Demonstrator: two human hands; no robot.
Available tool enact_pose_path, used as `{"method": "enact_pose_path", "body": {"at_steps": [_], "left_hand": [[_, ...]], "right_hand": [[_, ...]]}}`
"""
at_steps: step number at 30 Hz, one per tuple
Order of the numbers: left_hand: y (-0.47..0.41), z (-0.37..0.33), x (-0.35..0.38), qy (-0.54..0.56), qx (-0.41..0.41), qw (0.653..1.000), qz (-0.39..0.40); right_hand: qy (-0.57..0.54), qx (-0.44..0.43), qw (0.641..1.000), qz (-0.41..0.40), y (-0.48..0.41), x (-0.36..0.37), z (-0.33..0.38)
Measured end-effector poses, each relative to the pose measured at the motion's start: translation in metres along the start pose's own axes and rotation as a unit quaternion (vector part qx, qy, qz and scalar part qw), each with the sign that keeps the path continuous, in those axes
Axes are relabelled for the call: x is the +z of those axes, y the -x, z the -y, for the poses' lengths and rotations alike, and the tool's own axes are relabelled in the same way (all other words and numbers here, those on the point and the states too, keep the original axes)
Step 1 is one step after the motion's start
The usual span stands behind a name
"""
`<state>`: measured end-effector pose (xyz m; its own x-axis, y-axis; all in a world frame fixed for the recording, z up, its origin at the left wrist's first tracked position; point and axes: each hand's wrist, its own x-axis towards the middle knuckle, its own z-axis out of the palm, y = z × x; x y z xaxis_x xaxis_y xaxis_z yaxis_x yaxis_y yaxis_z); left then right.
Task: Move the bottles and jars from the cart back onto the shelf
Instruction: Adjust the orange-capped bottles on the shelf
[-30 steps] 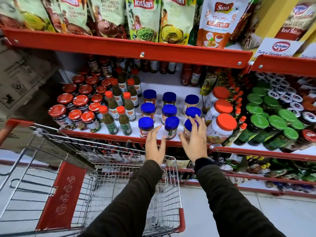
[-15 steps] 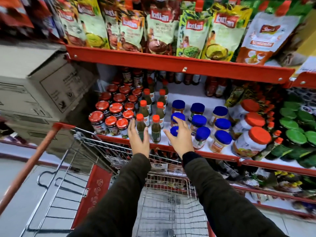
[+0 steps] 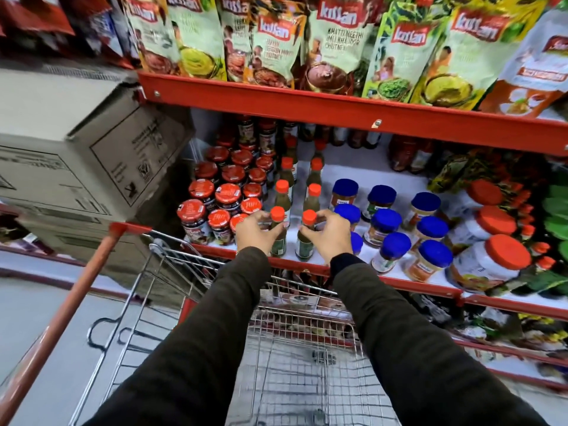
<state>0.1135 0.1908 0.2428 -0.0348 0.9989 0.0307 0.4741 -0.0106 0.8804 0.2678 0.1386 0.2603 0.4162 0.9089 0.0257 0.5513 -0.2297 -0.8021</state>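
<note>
Left grip (image 3: 256, 231): fingers curled around left green bottle (image 3: 278, 238), at its neck.
Right grip (image 3: 330, 233): curled around right green bottle (image 3: 305, 241).
Bottles: upright at shelf (image 3: 399, 279) front edge.
Cart (image 3: 301, 373): below both grips.

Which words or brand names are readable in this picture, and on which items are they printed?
"Kissan": logo on the chutney pouches hanging above the shelf.
"KHATTI MEETHI IMLI KHAJOOR CHUTNEY", partly blurred: on the brown-bowl pouch.
Cardboard box print, jar and bottle labels: too small or blurred.
</note>
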Motion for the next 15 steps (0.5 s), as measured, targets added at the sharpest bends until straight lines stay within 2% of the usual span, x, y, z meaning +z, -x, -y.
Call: {"method": "enact_pose_path", "body": {"at_steps": [5, 9, 12, 15], "left_hand": [[-0.004, 0.006, -0.015, -0.003, 0.058, 0.994, 0.087], [-0.006, 0.013, -0.017, 0.015, 0.044, 0.988, 0.148], [-0.004, 0.016, -0.013, 0.024, 0.044, 0.988, 0.149], [0.001, 0.009, -0.009, 0.001, 0.032, 0.995, 0.090]], "right_hand": [[-0.024, 0.008, 0.999, 0.022, 0.000, -0.004, 0.003], [-0.038, 0.006, 0.998, 0.042, 0.000, -0.008, 0.003], [-0.029, -0.017, 0.998, 0.050, 0.001, -0.011, 0.002], [-0.018, -0.016, 1.000, 0.013, 0.003, -0.008, 0.000]]}}
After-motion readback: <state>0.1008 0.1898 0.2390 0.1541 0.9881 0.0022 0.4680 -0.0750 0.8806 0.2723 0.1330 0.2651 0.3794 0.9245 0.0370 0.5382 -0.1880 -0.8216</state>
